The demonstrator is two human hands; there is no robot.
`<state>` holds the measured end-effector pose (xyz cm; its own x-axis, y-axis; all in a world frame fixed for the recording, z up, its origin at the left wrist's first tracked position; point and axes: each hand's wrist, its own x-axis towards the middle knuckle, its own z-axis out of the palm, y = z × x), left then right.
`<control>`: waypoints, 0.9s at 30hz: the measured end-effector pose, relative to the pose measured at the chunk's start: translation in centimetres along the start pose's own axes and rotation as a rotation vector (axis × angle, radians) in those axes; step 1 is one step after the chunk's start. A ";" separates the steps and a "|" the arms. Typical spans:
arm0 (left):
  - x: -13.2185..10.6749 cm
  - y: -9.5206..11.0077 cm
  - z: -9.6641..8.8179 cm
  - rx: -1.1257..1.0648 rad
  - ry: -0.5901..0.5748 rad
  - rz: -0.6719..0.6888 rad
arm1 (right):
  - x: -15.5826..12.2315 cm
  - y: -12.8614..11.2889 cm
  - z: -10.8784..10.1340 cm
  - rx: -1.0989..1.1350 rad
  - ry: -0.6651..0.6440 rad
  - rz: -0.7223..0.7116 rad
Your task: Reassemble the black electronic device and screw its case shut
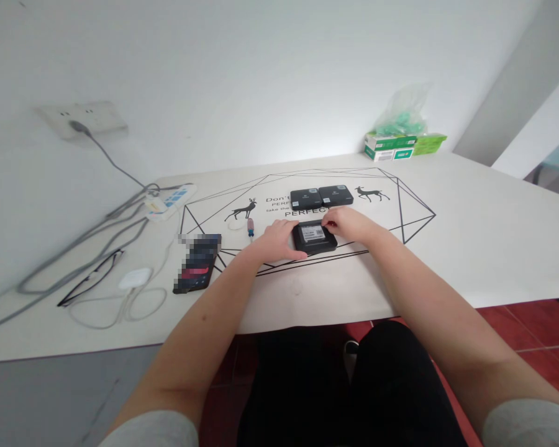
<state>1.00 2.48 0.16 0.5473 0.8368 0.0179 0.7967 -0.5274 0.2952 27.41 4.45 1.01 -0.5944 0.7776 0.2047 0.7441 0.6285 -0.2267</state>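
Observation:
A flat black square device (314, 246) with a white printed label lies on the table, face up. My left hand (278, 241) grips it from the left, thumb along the front edge and fingers at the rear left corner. At its rear right corner is my right hand (345, 222), fingers pinched together; what they hold, if anything, is too small to make out. Just behind stand two similar black boxes side by side, the left box (306, 198) and the right box (336, 195). A small screwdriver (250, 228) lies left of my left hand.
Left on the table are a phone (198, 264), eyeglasses (90, 277), a white charger (135, 279) with its cable, and a power strip (170, 202) with grey cords. Green and white boxes (391, 146) under a plastic bag (405, 115) stand at the back right against the wall.

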 end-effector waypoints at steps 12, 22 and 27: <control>-0.2 0.7 0.4 -0.084 0.002 -0.009 | -2.0 3.7 -0.9 -0.036 -0.156 0.606; 0.5 0.4 1.9 -0.044 -0.048 0.012 | -0.5 1.1 -0.6 0.719 0.668 0.326; 0.8 0.0 2.6 0.045 -0.128 -0.052 | 1.2 -2.1 1.0 0.616 0.856 0.149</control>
<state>2.05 2.79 -2.30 0.5306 0.8392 -0.1192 0.8342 -0.4921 0.2491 24.83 4.02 0.79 0.0806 0.7269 0.6820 0.3663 0.6147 -0.6985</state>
